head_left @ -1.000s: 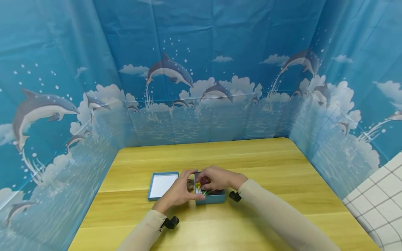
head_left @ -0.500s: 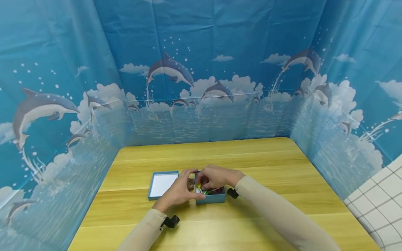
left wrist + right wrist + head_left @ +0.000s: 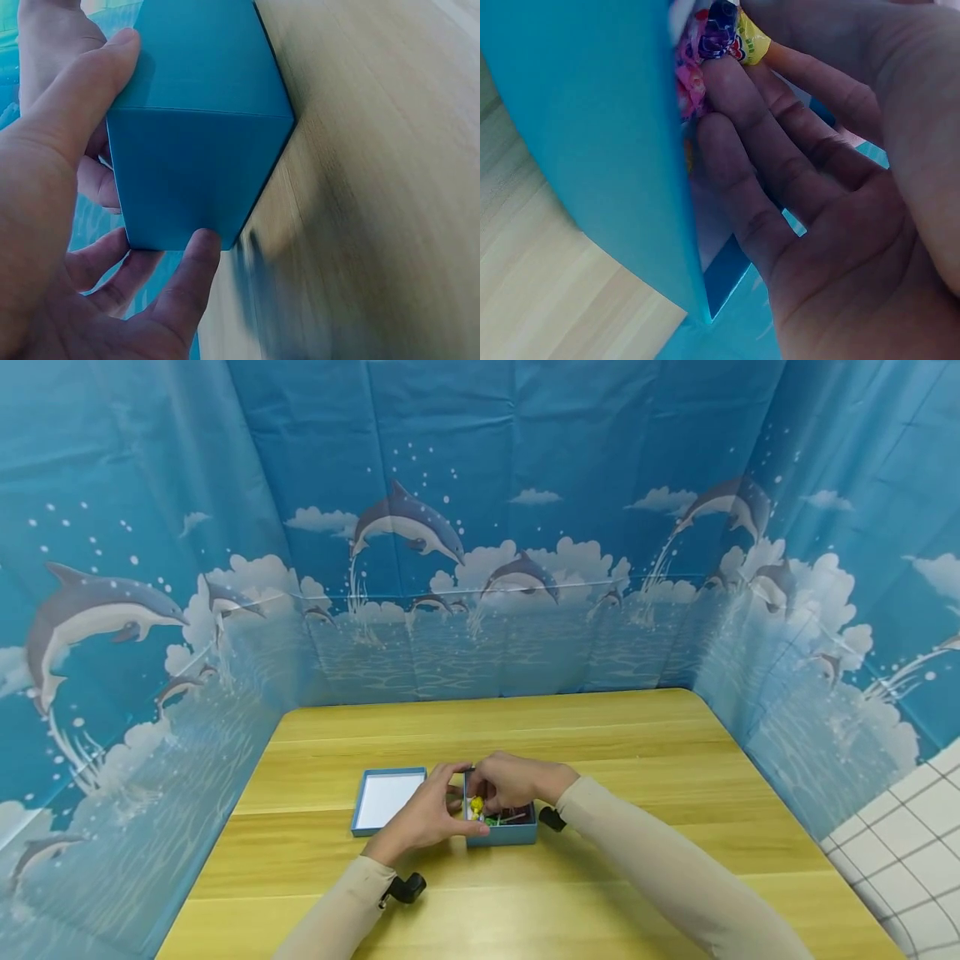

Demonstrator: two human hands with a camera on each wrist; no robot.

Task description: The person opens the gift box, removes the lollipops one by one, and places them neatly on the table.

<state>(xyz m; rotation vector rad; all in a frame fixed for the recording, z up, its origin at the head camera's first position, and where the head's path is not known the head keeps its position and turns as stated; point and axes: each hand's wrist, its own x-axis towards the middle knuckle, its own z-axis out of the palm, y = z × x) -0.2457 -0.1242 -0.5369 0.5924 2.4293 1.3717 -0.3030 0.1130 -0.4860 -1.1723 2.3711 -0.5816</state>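
A small blue box (image 3: 510,835) stands open on the wooden table (image 3: 637,760), and several colourful wrapped sweets (image 3: 487,814) lie inside it. My left hand (image 3: 461,802) grips the box's left end, thumb (image 3: 196,259) on the near wall and fingers (image 3: 82,90) over the far edge. My right hand (image 3: 491,793) reaches down into the box, its fingers (image 3: 727,112) curled among the sweets. Thumb and fingertip pinch a yellow and purple wrapper (image 3: 731,34). The box's blue wall (image 3: 592,135) fills the left of the right wrist view.
The box's lid (image 3: 386,800) lies upside down, white inside, just left of the box. Blue dolphin-print curtains (image 3: 480,527) close in the table at the back and on both sides. Bare wood lies behind and to the right of the box.
My right hand has shifted slightly left and deeper into the box, and a yellow sweet now shows at the box's left end. The left hand keeps its hold on the box.
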